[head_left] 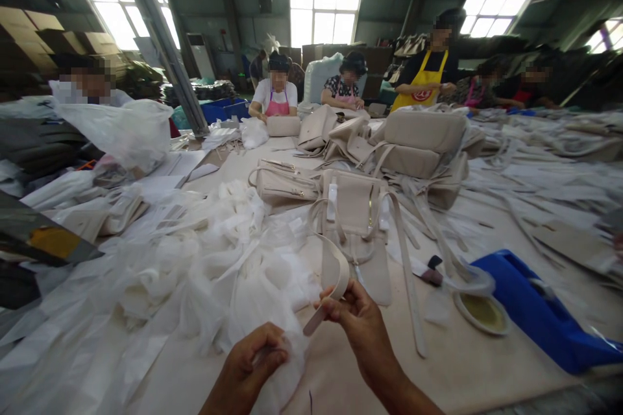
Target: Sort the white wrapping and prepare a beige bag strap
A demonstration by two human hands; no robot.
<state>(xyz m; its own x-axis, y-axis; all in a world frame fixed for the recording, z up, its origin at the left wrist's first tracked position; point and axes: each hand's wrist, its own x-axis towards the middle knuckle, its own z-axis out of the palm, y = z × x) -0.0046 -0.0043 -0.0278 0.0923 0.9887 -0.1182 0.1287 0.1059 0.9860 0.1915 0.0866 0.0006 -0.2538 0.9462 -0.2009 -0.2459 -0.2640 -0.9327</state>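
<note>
Pinching beige strap (335,272), right hand (357,321) seen near table (452,363) front edge; strap curled in loop above fingers, its far end run back to beige bag (355,207). Left hand (256,360) clenched on white tissue (287,369), just left of strap. Tissue heap (195,259) spread left of bag. Glue dish (481,311) and blue tub (540,311) noted right of bag. More bags (423,142) stacked behind it, seated workers (278,94) beyond.

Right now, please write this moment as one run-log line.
left hand: grips white tissue | right hand: pinches beige strap | beige bag: behind
</note>
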